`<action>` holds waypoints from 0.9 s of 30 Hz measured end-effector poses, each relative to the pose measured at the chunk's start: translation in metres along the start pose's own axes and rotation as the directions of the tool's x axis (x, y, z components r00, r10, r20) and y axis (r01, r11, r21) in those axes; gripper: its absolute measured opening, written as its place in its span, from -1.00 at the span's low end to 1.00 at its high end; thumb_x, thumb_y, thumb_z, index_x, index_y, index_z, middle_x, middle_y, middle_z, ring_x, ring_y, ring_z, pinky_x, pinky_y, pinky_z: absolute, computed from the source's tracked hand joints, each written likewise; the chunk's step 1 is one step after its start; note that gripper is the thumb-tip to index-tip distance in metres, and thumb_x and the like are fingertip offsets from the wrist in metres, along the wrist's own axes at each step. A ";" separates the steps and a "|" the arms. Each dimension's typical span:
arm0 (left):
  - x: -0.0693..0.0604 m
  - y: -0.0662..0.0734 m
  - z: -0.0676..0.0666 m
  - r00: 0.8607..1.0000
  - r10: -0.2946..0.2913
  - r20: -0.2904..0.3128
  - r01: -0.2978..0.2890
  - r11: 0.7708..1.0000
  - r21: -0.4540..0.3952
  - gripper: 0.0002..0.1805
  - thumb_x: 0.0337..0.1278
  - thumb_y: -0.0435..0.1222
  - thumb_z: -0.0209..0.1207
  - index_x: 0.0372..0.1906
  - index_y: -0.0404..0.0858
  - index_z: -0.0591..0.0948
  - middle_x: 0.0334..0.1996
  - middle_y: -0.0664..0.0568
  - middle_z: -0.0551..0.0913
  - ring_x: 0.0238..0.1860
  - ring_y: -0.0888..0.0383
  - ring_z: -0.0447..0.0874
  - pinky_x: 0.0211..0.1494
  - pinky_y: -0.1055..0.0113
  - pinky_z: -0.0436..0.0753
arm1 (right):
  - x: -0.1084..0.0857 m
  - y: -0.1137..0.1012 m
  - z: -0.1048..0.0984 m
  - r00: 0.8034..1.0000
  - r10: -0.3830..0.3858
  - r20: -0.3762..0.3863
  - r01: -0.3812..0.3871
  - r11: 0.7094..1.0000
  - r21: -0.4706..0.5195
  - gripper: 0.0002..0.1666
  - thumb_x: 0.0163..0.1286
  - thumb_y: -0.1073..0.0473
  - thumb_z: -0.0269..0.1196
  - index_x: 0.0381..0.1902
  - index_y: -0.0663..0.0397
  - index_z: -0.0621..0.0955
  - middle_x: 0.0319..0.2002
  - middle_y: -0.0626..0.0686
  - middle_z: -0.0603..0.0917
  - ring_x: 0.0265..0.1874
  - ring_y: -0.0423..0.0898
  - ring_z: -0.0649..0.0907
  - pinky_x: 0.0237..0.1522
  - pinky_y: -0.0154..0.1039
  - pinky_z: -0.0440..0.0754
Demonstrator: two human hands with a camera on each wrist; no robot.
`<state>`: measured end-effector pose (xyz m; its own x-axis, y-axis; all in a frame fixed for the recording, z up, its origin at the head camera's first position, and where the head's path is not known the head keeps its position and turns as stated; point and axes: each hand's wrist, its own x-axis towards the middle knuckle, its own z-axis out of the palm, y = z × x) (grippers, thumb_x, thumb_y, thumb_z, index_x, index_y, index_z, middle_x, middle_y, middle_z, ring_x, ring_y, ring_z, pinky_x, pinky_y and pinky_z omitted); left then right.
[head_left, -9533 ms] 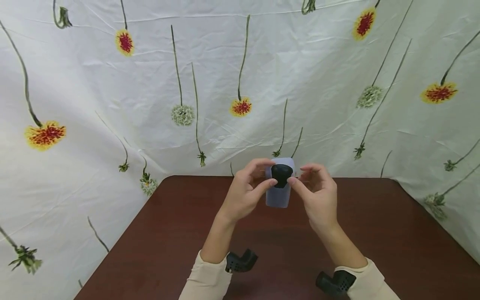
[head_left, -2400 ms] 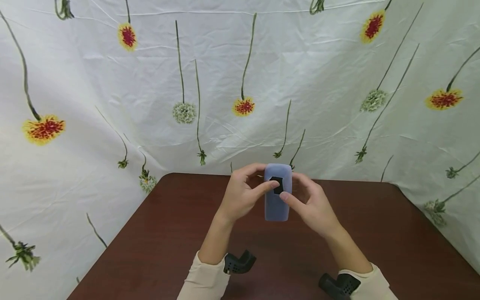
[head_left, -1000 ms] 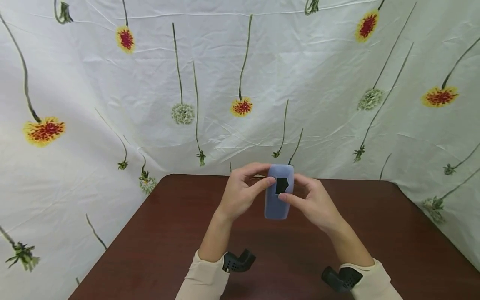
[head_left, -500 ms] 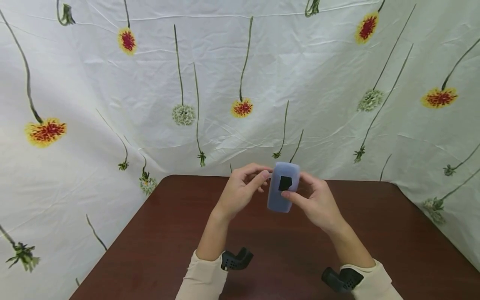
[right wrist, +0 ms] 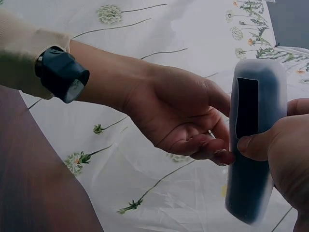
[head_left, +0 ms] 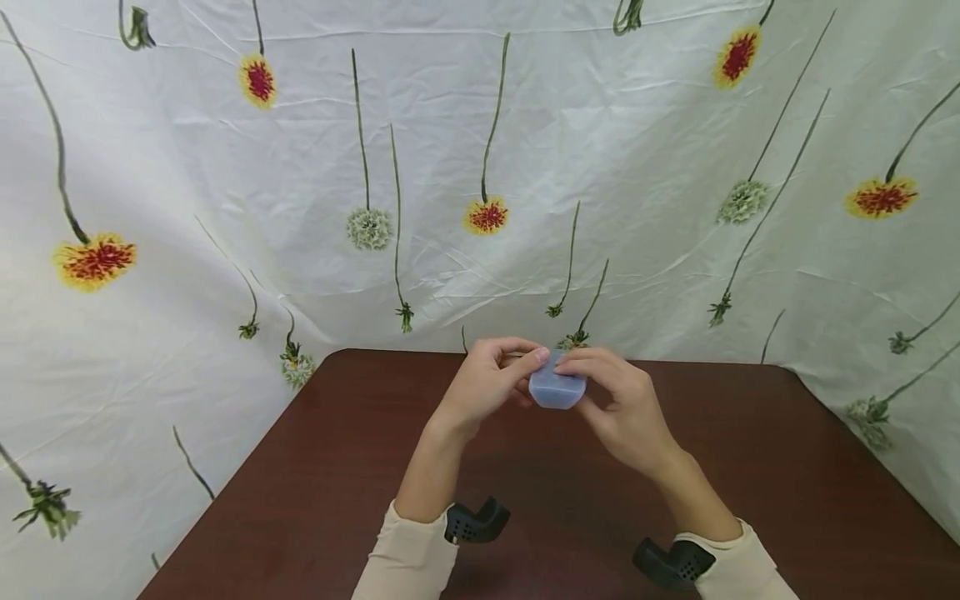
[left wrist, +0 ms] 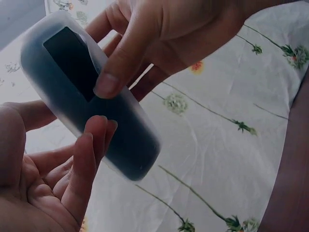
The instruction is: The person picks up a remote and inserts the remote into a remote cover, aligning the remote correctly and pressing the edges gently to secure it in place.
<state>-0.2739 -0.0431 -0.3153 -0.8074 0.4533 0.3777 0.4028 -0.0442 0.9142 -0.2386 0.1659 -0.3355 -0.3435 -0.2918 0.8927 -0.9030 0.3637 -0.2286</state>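
A bluish, translucent, soft-looking sleeve (head_left: 557, 392) covers a long dark object with rounded ends, held above the table. In the left wrist view a black rectangular window (left wrist: 72, 60) shows through an opening in the sleeve. My right hand (head_left: 626, 408) holds it, fingers on one face and thumb on the other; in the right wrist view the thumb (right wrist: 256, 145) lies at the window's edge. My left hand (head_left: 495, 379) pinches at the left edge with thumb and fingers. In the head view the window is hidden; what the dark object is, I cannot tell.
A dark reddish-brown table (head_left: 555, 517) spreads below both hands. Behind it hangs a white cloth (head_left: 420, 150) printed with flowers. Each wrist carries a black camera mount (head_left: 477, 521) beside a cream sleeve cuff (head_left: 412, 542).
Earlier, a large rounded black part showed through the sleeve; later only a smaller window did. Since half a second ago the piece has tipped, end toward me, with right fingers on top.
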 end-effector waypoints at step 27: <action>0.002 -0.005 0.005 0.963 0.210 -0.171 -0.209 0.978 0.029 -0.62 0.22 -0.51 0.37 0.12 -0.35 0.61 -0.18 -0.22 0.78 -0.20 -0.07 0.81 -0.09 0.14 0.75 | 0.001 0.000 -0.003 0.816 0.574 0.065 -0.567 0.776 0.275 -0.57 0.55 0.31 0.24 0.31 0.32 0.55 0.08 0.20 0.67 0.04 0.05 0.67 0.01 -0.27 0.67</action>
<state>-0.2755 -0.0374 -0.3193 -0.7660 0.2750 0.5810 0.5748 -0.1117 0.8107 -0.2382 0.1687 -0.3332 -0.8154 -0.0865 0.5725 -0.5769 0.2048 -0.7907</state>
